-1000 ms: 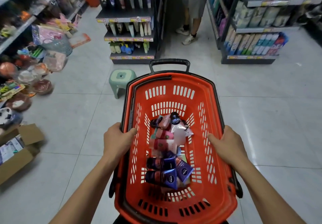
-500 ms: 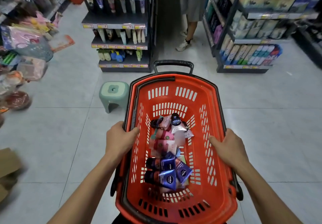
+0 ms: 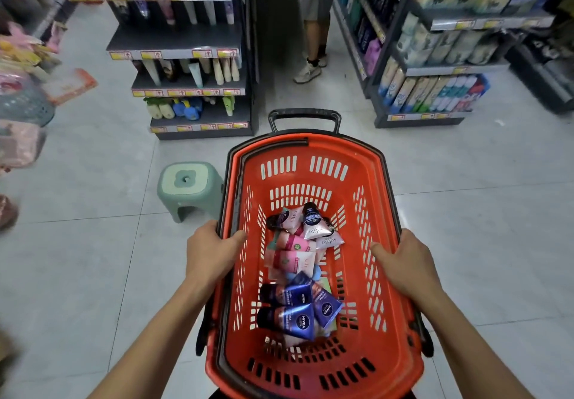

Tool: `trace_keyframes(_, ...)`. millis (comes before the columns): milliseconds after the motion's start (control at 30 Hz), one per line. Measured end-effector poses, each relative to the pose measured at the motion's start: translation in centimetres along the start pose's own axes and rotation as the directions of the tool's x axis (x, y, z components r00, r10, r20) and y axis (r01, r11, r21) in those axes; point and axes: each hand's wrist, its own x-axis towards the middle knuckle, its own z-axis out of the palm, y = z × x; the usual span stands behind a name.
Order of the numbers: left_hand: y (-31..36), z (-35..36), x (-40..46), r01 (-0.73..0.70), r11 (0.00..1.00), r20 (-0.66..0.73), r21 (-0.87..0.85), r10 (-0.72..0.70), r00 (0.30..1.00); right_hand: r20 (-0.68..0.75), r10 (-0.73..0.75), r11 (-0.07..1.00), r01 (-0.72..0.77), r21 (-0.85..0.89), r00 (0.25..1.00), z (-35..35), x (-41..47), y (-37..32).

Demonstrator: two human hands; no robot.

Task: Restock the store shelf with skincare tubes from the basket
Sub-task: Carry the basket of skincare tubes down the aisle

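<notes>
A pale tiled floor (image 3: 93, 259) fills most of the view, with dark store shelving at the far side. The far left shelf unit (image 3: 186, 66) carries upright tubes and small bottles behind yellow and red price strips; a second shelf unit (image 3: 435, 66) at the far right holds rows of boxed and bottled goods. Between them a person's legs (image 3: 313, 41) stand in the aisle.

An orange plastic basket (image 3: 366, 367) with slotted walls and a black rim sits in the near centre, its long axis running near to far and its black pull handle (image 3: 304, 116) at the far end. The left hand (image 3: 209, 252) grips the left rim, fingers (image 3: 231, 238) curled over the edge; the right hand (image 3: 407, 262) grips the right rim the same way, thumb inside the wall.

A mint green stool (image 3: 186, 187) stands on the floor just left of the basket's far half.

The skincare tubes (image 3: 298, 271) lie in a loose heap along the middle of the basket floor. The near ones are dark blue Nivea tubes (image 3: 295, 321), lying mostly crosswise with dark caps to the left. Farther in are pink and white tubes (image 3: 290, 259), also roughly crosswise, and at the far end white and silver Softto tubes (image 3: 320, 231) lie at mixed angles, one with a dark cap pointing away.
</notes>
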Motion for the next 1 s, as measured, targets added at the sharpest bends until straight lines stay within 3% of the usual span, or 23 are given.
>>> trace_keyframes(233,5.3,2.7,7.1,0.01,0.999,-0.054,0.046,-0.007,0.999,0.035,-0.025,1.0,0.024,0.02,0.999,-1.1,9.5,-3.2)
trace_keyframes(633,19.0,10.2,18.2,0.04,0.997,-0.133,0.058,-0.032,0.991,0.076,-0.129,0.99,0.124,0.064,0.989,-9.2,29.0,-8.5)
trace_keyframes(1000,25.6,14.0,24.9,0.057,0.995,-0.201,0.08,-0.04,0.979,0.118,-0.151,0.987,0.144,0.068,0.981,-12.4,39.2,-11.2)
